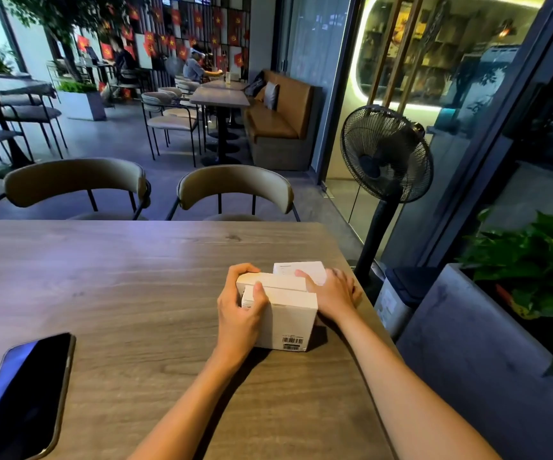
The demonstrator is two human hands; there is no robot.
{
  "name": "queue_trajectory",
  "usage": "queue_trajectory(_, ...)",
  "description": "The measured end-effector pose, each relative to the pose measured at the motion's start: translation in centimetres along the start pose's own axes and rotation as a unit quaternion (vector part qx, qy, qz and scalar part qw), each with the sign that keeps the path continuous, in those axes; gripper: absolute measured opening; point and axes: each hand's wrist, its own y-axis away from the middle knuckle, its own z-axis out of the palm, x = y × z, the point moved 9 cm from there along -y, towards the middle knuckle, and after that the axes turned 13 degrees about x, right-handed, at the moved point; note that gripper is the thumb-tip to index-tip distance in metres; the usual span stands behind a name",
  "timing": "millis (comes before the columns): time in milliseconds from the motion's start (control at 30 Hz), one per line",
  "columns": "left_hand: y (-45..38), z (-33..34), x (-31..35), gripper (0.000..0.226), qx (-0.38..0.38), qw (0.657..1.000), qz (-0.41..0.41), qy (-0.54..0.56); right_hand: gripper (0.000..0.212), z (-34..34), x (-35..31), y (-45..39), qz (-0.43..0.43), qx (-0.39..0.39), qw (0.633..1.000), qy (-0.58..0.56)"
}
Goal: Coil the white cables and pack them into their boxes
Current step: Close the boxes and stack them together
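Head view only: near white box (288,315) sits on wooden table (119,280), toward the right edge, barcode label on its front-right lower corner, long axis running roughly left-front to right-back across the view. Left hand (238,310) wraps the box's left end, thumb pressed on the near-left flap/panel w/ printed text, fingers curled over the far-left top corner, i.e. gripping the box end, not spread. Right hand (331,293) lies at the box's right-back side, palm down, fingers loosely spread & flat, thumb tip on the top edge near the lid seam; also overlapping second white box (301,270) just behind, touching or nearly so, can't tell which. No white cables visible anywhere, so prob. already inside, or hidden; can't tell. Top of near box shows a seam line along its length, lid looks close to shut but left end panel looks not fully tucked. Key relation: open/loose end of near box faces left, straight under left thumb; right hand braces the opposite end, so the push would run along the box's long axis, left to right. Left hand nearer to that flap; right hand nearer to the rear box. Judgement: late stage, closing the near box. Risk: box sliding right into rear box or off table edge if brace slips. Black phone (26,396) lies well apart at left-front, screen dark.
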Motion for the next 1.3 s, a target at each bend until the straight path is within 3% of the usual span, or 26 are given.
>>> queue_trajectory(133, 0.0, 0.1, -0.5, 0.028, 0.009, 1.0, -0.009, -0.003, 0.038, 0.9, -1.3, 2.4, -0.045, -0.019, 0.998, -0.042)
queue_trajectory(233, -0.5, 0.0, -1.2, 0.032, 0.024, 1.0, -0.012, -0.002, 0.005, 1.0, -2.7, 5.0, -0.024, -0.091, 0.954, -0.284)
queue_trajectory(300, -1.1, 0.0, -1.9, 0.034, 0.026, 0.999, -0.002, -0.024, 0.018, 0.7, -3.3, 5.7, 0.005, -0.122, 0.924, -0.363)
queue_trajectory(400, -2.0, 0.1, -2.2, 0.03, 0.022, 0.998, 0.005, -0.06, 0.053, 0.5, -3.6, 4.9, -0.002, -0.122, 0.925, -0.361)
queue_trajectory(533, -2.0, -0.7, -0.7, 0.024, 0.078, 0.982, 0.042, -0.169, 0.032, 1.1, -4.9, 3.9, -0.037, -0.163, 0.929, -0.331)
queue_trajectory(633, -2.0, -1.5, -0.5, 0.022, 0.098, 0.977, 0.02, -0.188, 0.02, 1.6, -6.4, 4.0, -0.021, -0.213, 0.914, -0.346)
queue_trajectory(800, -2.4, -2.3, -0.6, 0.021, 0.097, 0.987, -0.004, -0.128, 0.02, 2.8, -7.6, 4.7, -0.02, -0.272, 0.9, -0.341)
queue_trajectory(933, -2.6, -2.5, -0.5, 0.037, 0.102, 0.988, 0.004, -0.115, 0.022, 3.1, -7.7, 4.8, -0.024, -0.262, 0.892, -0.368)
queue_trajectory(1067, -2.7, -2.3, -1.0, 0.039, 0.097, 0.988, 0.006, -0.119, 0.019, 2.6, -6.8, 3.1, -0.026, -0.144, 0.939, -0.311)
queue_trajectory(1133, -2.9, -2.3, -1.2, 0.041, 0.096, 0.988, 0.003, -0.124, 0.033, 2.1, -7.3, 2.6, -0.051, -0.109, 0.955, -0.27)
queue_trajectory(1200, -3.0, -2.3, -1.4, 0.043, 0.099, 0.987, -0.001, -0.125, 0.044, 2.0, -8.0, 2.6, -0.047, -0.129, 0.948, -0.287)
queue_trajectory(1300, -3.1, -2.4, -1.5, 0.041, 0.112, 0.986, -0.005, -0.123, 0.048, 3.0, -8.5, 3.0, 0.061, -0.225, 0.901, -0.367)
